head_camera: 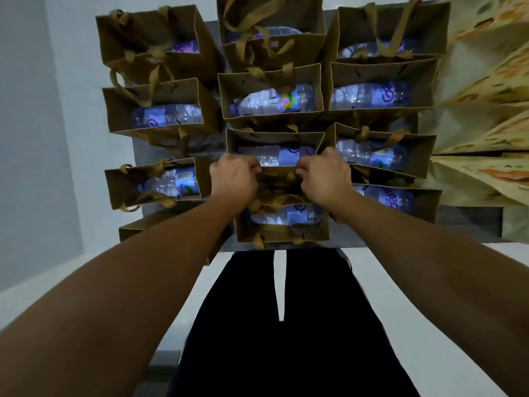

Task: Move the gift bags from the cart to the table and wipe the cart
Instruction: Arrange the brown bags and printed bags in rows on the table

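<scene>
Gripping the ribbon handles of a brown paper gift bag (282,156) mid-cart (472,222), your left hand (233,179) and right hand (323,174) are both closed on them, so next lift straight up, clearing neighbouring bags toward the bench.

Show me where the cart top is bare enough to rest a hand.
Little: a grey strip between the left-column bags, and the near right corner beside the patterned cloth. Elsewhere bags stand wall to wall; both hands grip the middle column.
</scene>
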{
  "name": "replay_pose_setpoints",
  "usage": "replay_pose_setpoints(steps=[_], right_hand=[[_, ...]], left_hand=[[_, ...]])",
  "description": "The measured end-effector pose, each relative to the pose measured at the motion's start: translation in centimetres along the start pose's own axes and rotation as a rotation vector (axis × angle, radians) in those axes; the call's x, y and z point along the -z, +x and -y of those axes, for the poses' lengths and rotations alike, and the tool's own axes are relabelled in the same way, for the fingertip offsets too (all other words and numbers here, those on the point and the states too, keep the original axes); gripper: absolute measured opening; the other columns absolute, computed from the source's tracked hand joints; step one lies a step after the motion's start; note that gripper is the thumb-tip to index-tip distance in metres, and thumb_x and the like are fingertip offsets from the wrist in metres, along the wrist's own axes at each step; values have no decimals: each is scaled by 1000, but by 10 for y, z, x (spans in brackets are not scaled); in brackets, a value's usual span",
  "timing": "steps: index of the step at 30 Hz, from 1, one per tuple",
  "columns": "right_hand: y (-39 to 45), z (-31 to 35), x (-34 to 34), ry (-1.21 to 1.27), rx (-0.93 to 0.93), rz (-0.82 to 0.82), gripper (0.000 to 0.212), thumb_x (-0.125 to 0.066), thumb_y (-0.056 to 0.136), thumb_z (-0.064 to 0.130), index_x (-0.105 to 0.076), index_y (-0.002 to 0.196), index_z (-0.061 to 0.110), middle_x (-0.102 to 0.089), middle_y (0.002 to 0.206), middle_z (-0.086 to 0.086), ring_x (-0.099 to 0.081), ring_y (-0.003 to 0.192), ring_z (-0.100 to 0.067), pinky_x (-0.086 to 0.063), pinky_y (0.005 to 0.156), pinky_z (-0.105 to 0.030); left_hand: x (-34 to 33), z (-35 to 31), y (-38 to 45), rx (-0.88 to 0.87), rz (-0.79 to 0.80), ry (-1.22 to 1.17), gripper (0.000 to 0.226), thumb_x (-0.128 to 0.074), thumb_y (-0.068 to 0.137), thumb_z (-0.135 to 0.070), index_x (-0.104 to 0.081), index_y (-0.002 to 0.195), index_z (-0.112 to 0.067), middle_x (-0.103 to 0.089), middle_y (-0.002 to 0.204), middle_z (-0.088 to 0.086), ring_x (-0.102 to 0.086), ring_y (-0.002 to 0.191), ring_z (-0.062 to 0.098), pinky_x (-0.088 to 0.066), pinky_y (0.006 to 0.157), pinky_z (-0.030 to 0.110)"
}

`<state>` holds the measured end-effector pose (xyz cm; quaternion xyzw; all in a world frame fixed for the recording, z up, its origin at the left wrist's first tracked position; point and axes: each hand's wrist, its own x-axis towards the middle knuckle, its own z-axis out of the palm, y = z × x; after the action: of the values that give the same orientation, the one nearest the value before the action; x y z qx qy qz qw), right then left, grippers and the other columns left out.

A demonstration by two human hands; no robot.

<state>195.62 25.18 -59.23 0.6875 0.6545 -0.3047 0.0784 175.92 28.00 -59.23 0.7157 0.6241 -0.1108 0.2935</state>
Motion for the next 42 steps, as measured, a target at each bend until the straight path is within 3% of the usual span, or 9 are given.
replay_pose_setpoints(steps=[6,13,18,19,22,24,27,36,42], right_hand=[[2,1,2,44,-41,-5,21,-50,103,30,-67,115,25,-52,92,1,-47,111,-24,-34,75,-33],[1,-3,1,97,-46,-55,20,-50,104,29,-67,113,24,-62,97,-3,-47,109,-24,-41,78,-36],[-40,-6,-13,161,208,-434,16,-62,95,20,-70,104,9,-67,98,-9,-55,96,-29,-45,77,-38],[-54,-6,-20,182,330,-367,18,-63,95,26,-69,101,10,-66,95,-9,-55,91,-27,-46,75,-38],[-84,-6,-41,52,407,296,47,-60,93,56,-62,118,17,-63,106,-4,-54,101,-22,-49,84,-39],[-93,-7,-58,-96,378,467,44,-63,93,47,-60,128,20,-64,116,-6,-58,111,-27,-49,92,-40],[-86,-4,-60,13,165,358,25,-57,95,23,-68,118,26,-68,105,-8,-63,103,-31,-49,84,-35],[-55,-4,-35,93,95,360,14,-58,99,27,-69,107,22,-56,89,2,-54,95,-24,-36,77,-32],[-62,-3,-43,229,52,462,10,-71,93,24,-73,102,21,-62,89,5,-60,92,-18,-43,78,-28]], left_hand=[[3,-4,10,47,68,-38,13,-51,102,-26,-61,97,-33,-54,93,-8,-55,104,24,-32,82,37],[7,-3,14,64,122,-150,13,-47,104,-29,-55,95,-34,-59,91,-5,-56,93,19,-47,90,45],[2,-4,5,73,129,-200,12,-52,102,-30,-62,97,-33,-63,96,-3,-59,96,21,-50,89,44],[-1,-6,2,66,139,-176,13,-53,102,-30,-65,100,-32,-64,98,-2,-60,97,21,-50,90,43],[-12,-7,-10,93,152,-172,13,-53,102,-28,-65,101,-30,-65,102,1,-58,97,19,-50,91,42],[-16,-5,-16,140,143,-233,11,-54,102,-28,-62,98,-34,-63,103,0,-58,100,20,-50,92,42],[-18,-3,-25,138,72,-243,11,-59,100,-28,-67,107,-31,-66,110,2,-59,107,23,-50,95,45],[-26,0,-36,117,-32,-274,20,-55,103,-28,-71,113,-23,-69,109,4,-56,93,14,-45,77,30],[-16,-5,-40,115,32,-164,21,-55,101,-32,-69,116,-27,-65,112,4,-56,111,27,-46,96,44]])
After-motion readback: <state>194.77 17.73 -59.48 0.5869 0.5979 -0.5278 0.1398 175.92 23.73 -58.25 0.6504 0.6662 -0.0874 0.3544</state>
